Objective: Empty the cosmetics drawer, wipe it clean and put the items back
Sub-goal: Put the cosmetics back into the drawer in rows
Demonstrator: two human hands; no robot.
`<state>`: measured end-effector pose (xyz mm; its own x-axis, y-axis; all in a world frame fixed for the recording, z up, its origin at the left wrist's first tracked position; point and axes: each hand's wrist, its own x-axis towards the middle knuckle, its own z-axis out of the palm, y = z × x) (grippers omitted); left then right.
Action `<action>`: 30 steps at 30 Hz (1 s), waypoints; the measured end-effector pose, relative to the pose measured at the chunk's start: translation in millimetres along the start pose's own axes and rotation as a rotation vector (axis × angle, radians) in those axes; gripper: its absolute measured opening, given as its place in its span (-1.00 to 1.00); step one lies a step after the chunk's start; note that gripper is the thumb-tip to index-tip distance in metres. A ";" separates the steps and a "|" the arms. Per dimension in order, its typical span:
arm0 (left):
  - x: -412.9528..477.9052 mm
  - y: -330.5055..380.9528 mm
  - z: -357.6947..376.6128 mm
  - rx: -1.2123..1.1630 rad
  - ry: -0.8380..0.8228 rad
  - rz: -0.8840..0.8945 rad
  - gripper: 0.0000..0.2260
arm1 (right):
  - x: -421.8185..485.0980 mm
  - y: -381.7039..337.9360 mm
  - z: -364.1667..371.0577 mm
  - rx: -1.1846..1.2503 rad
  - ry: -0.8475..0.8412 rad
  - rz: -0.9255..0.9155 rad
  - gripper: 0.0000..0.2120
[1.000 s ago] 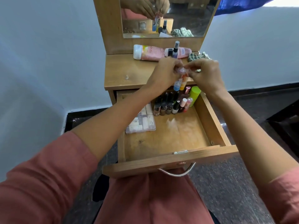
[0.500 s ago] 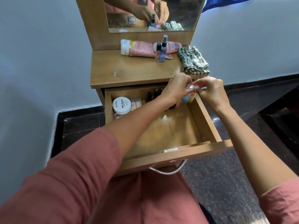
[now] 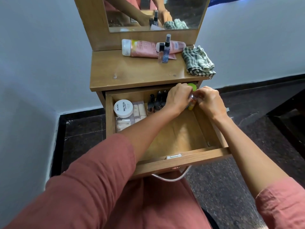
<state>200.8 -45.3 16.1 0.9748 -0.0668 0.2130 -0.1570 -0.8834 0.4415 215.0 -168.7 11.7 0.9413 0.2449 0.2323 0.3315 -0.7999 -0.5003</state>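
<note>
The wooden drawer (image 3: 179, 160) stands pulled out under the dressing table top. At its back right corner my left hand (image 3: 177, 99) and my right hand (image 3: 208, 100) both pinch a bunch of small bottles (image 3: 191, 105), held low inside the drawer; only yellow and orange ends show between my fingers. Dark nail polish bottles (image 3: 157, 102) stand in a row just left of my left hand. A white nail polish remover tub (image 3: 123, 108) sits on a clear box (image 3: 132, 120) at the back left. A green cap (image 3: 192, 86) shows behind my hands.
On the table top lie pink tubes (image 3: 142, 48), two upright small bottles (image 3: 164, 52) and a folded checked cloth (image 3: 198, 61). A mirror (image 3: 153, 12) stands behind. The drawer's front half is bare wood, with a metal handle (image 3: 171, 177) above my lap. Dark floor lies on both sides.
Both hands have come down with the small bottles from over the table's edge into the drawer's back right corner. The camera view has dropped and shifted.
</note>
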 end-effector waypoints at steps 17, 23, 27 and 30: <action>-3.0 3.0 -0.8 -0.006 -0.045 -0.007 -0.85 | 0.4 6.0 5.7 -0.063 -0.010 -0.029 -0.81; -2.9 -0.5 -4.3 -0.014 -0.009 0.020 -0.83 | 0.9 3.7 1.3 -0.025 0.016 -0.028 -0.78; -2.1 -5.1 -14.4 -0.035 0.104 0.072 -0.83 | 7.7 -5.9 -7.4 0.042 0.080 -0.046 -0.78; 3.0 -11.9 -29.5 -0.075 0.196 0.071 -0.87 | 18.4 -21.4 -12.9 0.078 0.114 -0.073 -0.79</action>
<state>200.9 -21.3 37.2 0.9126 -0.0296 0.4079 -0.2426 -0.8420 0.4818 224.4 -154.2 37.3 0.9026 0.2337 0.3615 0.4072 -0.7358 -0.5410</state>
